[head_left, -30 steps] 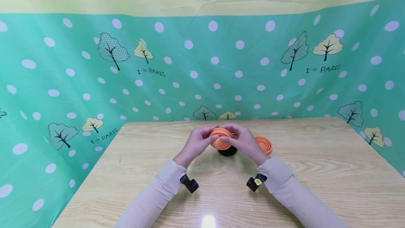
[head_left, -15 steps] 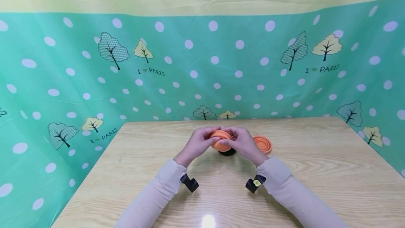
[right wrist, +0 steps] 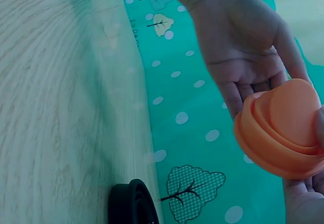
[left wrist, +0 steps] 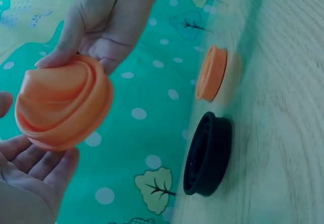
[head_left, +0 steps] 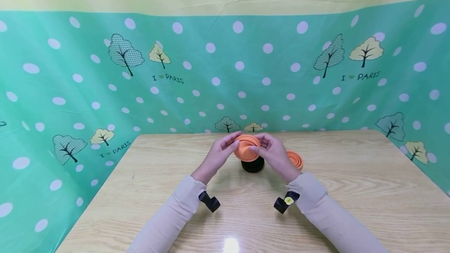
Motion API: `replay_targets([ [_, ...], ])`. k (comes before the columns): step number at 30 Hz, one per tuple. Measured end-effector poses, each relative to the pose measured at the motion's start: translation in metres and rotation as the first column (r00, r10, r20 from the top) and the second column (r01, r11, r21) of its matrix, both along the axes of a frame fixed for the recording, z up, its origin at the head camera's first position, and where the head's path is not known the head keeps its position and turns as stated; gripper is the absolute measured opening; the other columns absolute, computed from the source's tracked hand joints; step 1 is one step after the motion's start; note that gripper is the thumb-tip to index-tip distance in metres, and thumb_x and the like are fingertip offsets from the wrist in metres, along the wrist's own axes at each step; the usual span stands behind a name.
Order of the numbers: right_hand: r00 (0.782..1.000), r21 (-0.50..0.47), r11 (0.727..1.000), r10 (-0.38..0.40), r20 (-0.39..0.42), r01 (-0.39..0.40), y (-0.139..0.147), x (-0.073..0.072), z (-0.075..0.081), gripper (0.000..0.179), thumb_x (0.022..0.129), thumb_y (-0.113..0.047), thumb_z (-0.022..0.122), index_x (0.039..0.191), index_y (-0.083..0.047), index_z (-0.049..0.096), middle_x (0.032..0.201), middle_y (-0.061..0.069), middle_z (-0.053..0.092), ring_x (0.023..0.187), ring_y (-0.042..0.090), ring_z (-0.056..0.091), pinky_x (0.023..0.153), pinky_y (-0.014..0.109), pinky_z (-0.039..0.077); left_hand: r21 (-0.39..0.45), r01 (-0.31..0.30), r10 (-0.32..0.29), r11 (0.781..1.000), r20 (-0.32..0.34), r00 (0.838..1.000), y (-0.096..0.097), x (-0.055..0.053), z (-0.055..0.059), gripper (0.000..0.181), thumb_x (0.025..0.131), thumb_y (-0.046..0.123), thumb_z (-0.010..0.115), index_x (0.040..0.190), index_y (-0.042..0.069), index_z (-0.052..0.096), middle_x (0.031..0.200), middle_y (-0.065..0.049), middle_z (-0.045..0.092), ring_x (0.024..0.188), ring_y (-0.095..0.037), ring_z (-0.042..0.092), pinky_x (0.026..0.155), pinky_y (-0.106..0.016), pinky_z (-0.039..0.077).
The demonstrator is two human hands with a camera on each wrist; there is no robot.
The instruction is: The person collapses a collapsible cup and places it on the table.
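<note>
An orange collapsible silicone cup (head_left: 246, 150), partly folded, with a tilted, uneven middle and ringed folds, is held above the table between both hands. My left hand (head_left: 219, 153) holds its left side, thumb toward me and fingers behind. My right hand (head_left: 274, 154) grips the other side, its thumb pressing near the middle in the left wrist view. Beneath it sits a black ringed round piece (head_left: 252, 164) on the table, also seen as a black ringed disc (left wrist: 208, 155) in the left wrist view. A second orange ringed cup (head_left: 295, 160), flattened, lies partly behind my right hand.
The wood-grain table (head_left: 147, 198) reaches back to a green dotted curtain (head_left: 197, 73). Black wrist cameras hang below both wrists, the left camera (head_left: 212, 203) and the right camera (head_left: 281, 205).
Both hands have risen slightly with the orange cup, so more of the black piece shows below it. The cup's face has turned, and its middle now looks more tilted.
</note>
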State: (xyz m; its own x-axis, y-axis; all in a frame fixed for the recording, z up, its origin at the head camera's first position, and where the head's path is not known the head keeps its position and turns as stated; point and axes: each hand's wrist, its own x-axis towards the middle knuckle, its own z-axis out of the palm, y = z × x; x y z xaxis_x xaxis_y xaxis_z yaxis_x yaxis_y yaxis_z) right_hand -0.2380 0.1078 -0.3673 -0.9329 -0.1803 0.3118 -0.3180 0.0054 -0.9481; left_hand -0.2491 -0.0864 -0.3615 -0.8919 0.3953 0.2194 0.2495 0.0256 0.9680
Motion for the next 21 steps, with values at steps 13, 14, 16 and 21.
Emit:
replay_targets([
  [13, 1.000, -0.060, 0.998, -0.023, 0.018, 0.024, 0.0001, 0.0019, 0.0019, 0.034, 0.086, -0.003, 0.067, 0.116, 0.010, 0.055, 0.096, 0.005, 0.063, 0.086, 0.009, 0.061, 0.075, 0.021, 0.054, 0.043, -0.011, 0.013, 0.999, -0.058, 0.998, 0.0057, 0.0014, -0.0014, 0.037, 0.095, 0.015, 0.058, 0.129, 0.000, 0.053, 0.120, -0.018, 0.061, 0.102, -0.018, 0.061, 0.087, -0.028, 0.051],
  [14, 1.000, -0.061, 0.998, -0.028, 0.014, 0.028, -0.0003, 0.0023, 0.0018, 0.034, 0.086, -0.003, 0.067, 0.115, 0.009, 0.055, 0.096, 0.005, 0.063, 0.086, 0.009, 0.061, 0.075, 0.021, 0.054, 0.040, -0.018, 0.021, 0.999, -0.064, 0.998, 0.0061, 0.0015, -0.0012, 0.036, 0.095, 0.015, 0.058, 0.128, 0.000, 0.054, 0.119, -0.018, 0.062, 0.100, -0.016, 0.062, 0.085, -0.027, 0.052],
  [16, 0.999, -0.062, 0.997, -0.039, 0.009, 0.039, -0.0011, 0.0028, 0.0012, 0.033, 0.086, -0.004, 0.067, 0.115, 0.008, 0.056, 0.095, 0.004, 0.063, 0.085, 0.009, 0.061, 0.074, 0.021, 0.054, 0.041, -0.035, 0.037, 0.999, -0.069, 0.997, 0.0067, 0.0012, -0.0014, 0.035, 0.094, 0.014, 0.058, 0.126, 0.000, 0.055, 0.117, -0.019, 0.062, 0.096, -0.014, 0.062, 0.083, -0.026, 0.053],
  [21, 0.998, -0.030, 0.998, -0.058, 0.007, 0.058, -0.0018, 0.0030, 0.0003, 0.034, 0.085, -0.007, 0.069, 0.115, 0.006, 0.058, 0.099, 0.008, 0.063, 0.087, 0.011, 0.060, 0.075, 0.021, 0.053, 0.036, -0.074, 0.078, 0.997, -0.098, 0.992, 0.0084, 0.0005, -0.0015, 0.033, 0.093, 0.009, 0.059, 0.124, -0.003, 0.057, 0.113, -0.021, 0.064, 0.091, -0.012, 0.063, 0.078, -0.023, 0.053],
])
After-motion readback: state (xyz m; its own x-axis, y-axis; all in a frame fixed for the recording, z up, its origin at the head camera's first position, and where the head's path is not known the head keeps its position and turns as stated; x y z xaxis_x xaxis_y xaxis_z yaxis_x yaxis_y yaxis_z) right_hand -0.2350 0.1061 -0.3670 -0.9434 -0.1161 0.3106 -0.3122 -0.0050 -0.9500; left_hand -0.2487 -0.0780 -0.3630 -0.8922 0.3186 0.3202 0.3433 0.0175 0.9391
